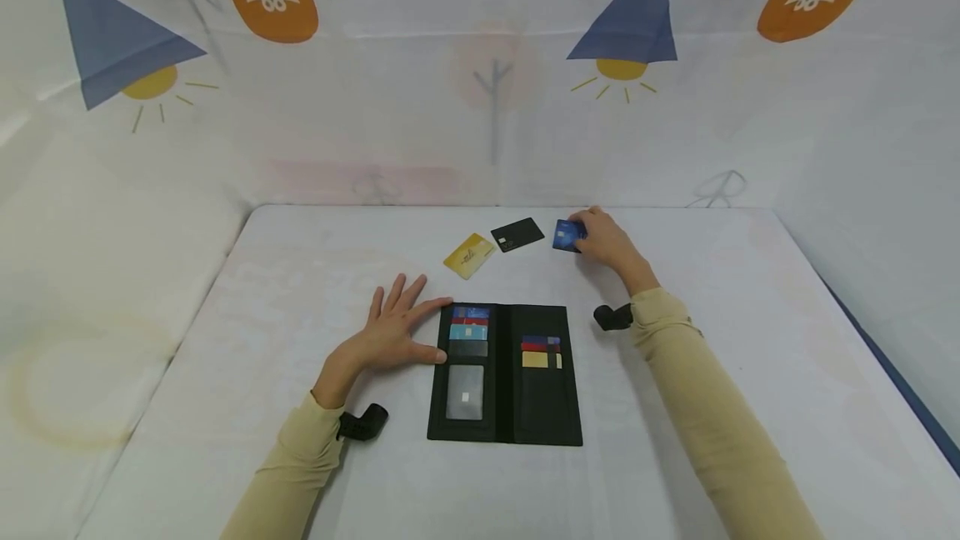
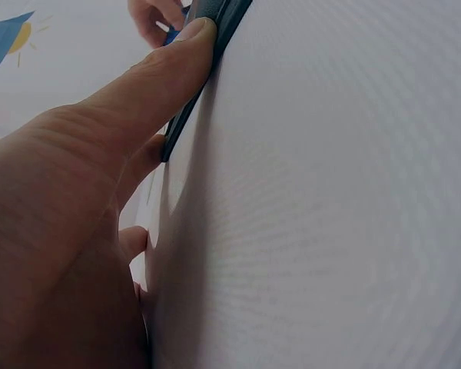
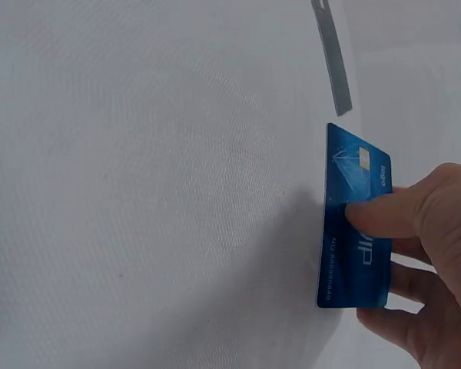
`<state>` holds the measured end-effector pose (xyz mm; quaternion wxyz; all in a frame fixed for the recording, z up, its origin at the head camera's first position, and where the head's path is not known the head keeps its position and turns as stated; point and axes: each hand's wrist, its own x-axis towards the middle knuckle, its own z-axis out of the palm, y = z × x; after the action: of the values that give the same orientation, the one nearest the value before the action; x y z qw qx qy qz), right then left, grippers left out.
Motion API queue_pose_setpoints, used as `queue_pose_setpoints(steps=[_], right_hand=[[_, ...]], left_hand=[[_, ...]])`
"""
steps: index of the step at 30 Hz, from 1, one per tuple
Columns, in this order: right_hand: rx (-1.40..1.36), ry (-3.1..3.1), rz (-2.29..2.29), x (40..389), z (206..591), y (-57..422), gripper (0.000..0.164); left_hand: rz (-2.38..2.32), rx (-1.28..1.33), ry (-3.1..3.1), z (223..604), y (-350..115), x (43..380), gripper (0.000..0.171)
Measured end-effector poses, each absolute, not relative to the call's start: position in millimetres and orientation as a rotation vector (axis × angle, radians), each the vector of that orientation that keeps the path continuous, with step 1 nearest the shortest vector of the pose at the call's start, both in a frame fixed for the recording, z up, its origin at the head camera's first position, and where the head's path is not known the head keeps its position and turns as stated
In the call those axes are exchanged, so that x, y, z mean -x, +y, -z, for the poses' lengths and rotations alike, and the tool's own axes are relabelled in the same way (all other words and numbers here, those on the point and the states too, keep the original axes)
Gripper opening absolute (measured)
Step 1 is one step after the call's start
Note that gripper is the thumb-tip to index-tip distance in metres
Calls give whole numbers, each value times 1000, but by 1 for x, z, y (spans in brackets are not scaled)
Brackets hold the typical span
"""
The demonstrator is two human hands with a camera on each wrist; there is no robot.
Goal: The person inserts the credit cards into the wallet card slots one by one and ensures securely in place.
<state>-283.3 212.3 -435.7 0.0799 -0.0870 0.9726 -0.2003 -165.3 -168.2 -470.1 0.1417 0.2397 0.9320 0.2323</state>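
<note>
A black card wallet (image 1: 504, 382) lies unfolded on the white table, with several cards tucked in slots on both halves and a clear window at lower left. My left hand (image 1: 392, 332) is spread beside it, thumb and index finger resting on its left edge; the left wrist view shows the thumb (image 2: 165, 73) pressing on that edge. Toward the back, my right hand (image 1: 606, 238) pinches a blue VIP card (image 3: 357, 231) between thumb and fingers. A black card (image 1: 517, 234) and a yellow card (image 1: 469, 256) lie to the left of it.
The white tabletop (image 1: 300, 273) meets a printed fabric backdrop (image 1: 375, 123) at its far edge, and more fabric hangs along both sides. A dark device is strapped at each wrist.
</note>
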Motion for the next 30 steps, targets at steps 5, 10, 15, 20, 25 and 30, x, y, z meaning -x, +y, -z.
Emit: queue_pose_setpoints(steps=[5,10,15,20,25,30], right_hand=[[308,2945,470,282,432,212,54],[417,2973,285,277,428,210,60],[485,2983,154,274,424,209,64],[499,3003,143,272,419,211,63],[479,3004,277,269,412,218,63],[438,2987,546,266,409,225,59]], left_hand=[[-682,-690,2680,468,-167,165,85],[-697,-704,2686,467,-167,164,85],[-697,-694,2685,466,-167,163,85],[-687,-685,2683,466,-167,163,84],[-687,-675,2681,465,-167,162,84],[-681,-674,2683,464,-167,162,84]])
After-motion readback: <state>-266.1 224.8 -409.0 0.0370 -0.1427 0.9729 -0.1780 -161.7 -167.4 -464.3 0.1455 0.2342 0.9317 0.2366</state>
